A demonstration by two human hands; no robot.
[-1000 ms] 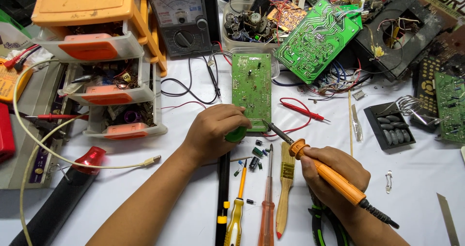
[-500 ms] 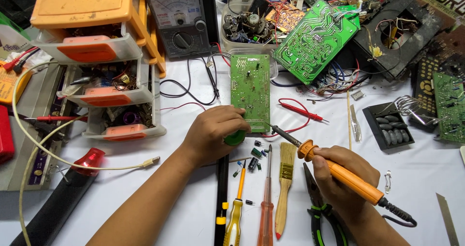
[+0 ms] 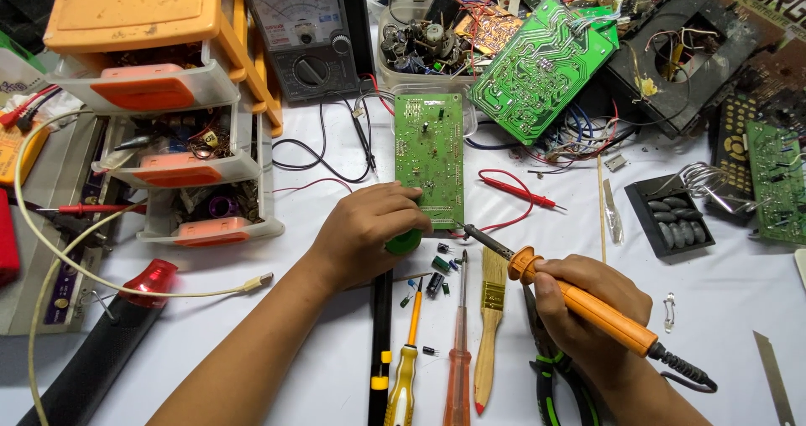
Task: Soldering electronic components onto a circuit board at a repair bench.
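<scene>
Right hand (image 3: 588, 313): grip is wrapped around the orange handle of a soldering iron (image 3: 579, 302), held pen-fashion, tip laid at the near right corner of the narrow green circuit board (image 3: 429, 159). Left hand (image 3: 369, 229): grip is closed on a small round green object (image 3: 404, 241), fingertips pressed down on the near edge of the board. The board lies flat on the white tabletop (image 3: 722, 300), centre of the scene, just far of both hands.

Handling, judged: the board is taken to be light, stiff and thin, liable to slide on the smooth cloth unless pinned; it is best held by its bare edges, away from the solder points. The iron is to be held by the handle only, behind the orange collar; its cord (image 3: 684, 374) may drag.

Count:
- green boards: three seen (narrow one, a large tilted board (image 3: 537, 69) far right of it, one at the right edge (image 3: 777, 182)).
- screwdrivers near the hands: two, yellow-handled (image 3: 405, 367) and red-handled (image 3: 457, 367).
- brush (image 3: 489, 325): one.
- analogue multimeter (image 3: 306, 31): one, far side.
- loose small components (image 3: 441, 266): several, not countable exactly.
</scene>
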